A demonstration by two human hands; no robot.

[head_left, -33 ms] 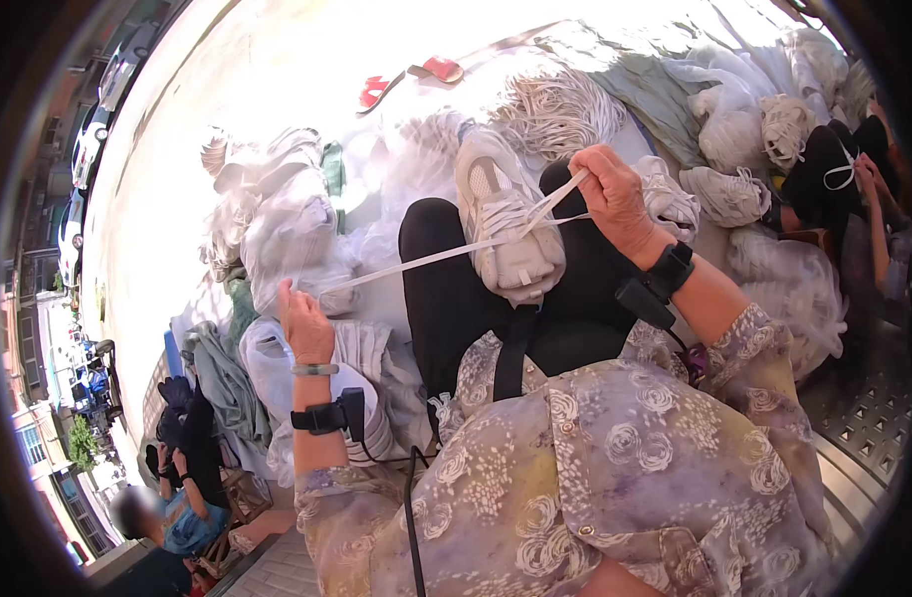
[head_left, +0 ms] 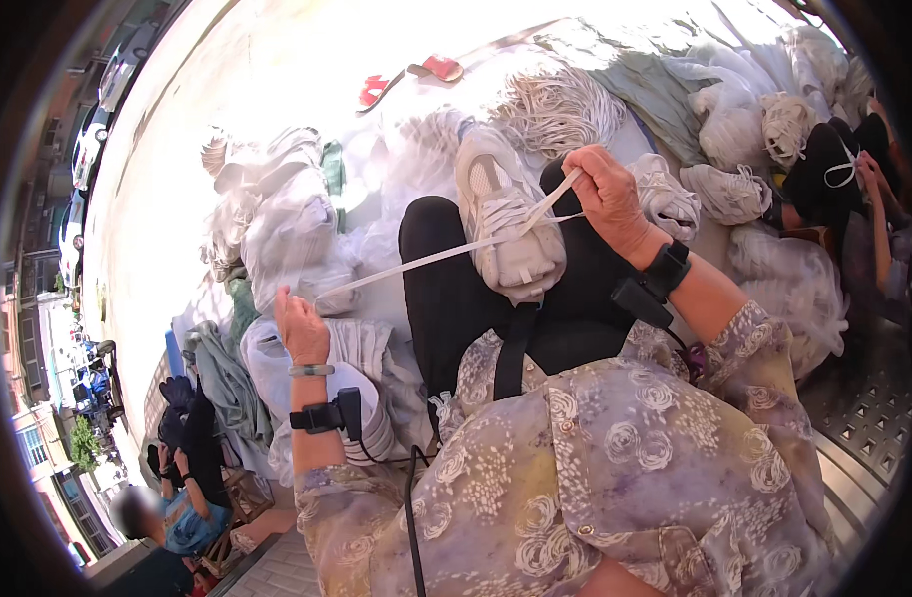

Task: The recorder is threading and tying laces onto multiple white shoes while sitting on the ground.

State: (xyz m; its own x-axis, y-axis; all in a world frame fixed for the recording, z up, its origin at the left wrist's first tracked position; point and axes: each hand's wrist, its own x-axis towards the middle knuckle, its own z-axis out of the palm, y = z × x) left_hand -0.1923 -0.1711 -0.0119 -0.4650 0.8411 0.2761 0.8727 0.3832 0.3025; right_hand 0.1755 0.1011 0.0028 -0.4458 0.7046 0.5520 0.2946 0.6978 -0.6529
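Lap (head_left: 438, 298) carries pale sneaker (head_left: 515, 263) between left hand (head_left: 304, 330) and right hand (head_left: 609, 199), nearer the right. Right clenches, left apparently pinches, taut white lace (head_left: 416, 265); likely lace-pulling, next move calling for even tension.

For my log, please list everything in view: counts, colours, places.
Shoe: one, white, between black knees
Laces: count unclear, white, across centre
Other shoes: several, white, right
Stringy bundle: one, cream, beyond shoe
Plastic bags: many, clear, both sides
Cloths: several, green, both sides
Sandals: two, red, top
Cars: several, pale, left
Coworkers: at least two, blue or dark, both edges
Shirt: one, mauve floral, below
Wristbands: two, black, both forearms
Left hand: one, bare, holding laces
Right hand: one, bare, holding laces
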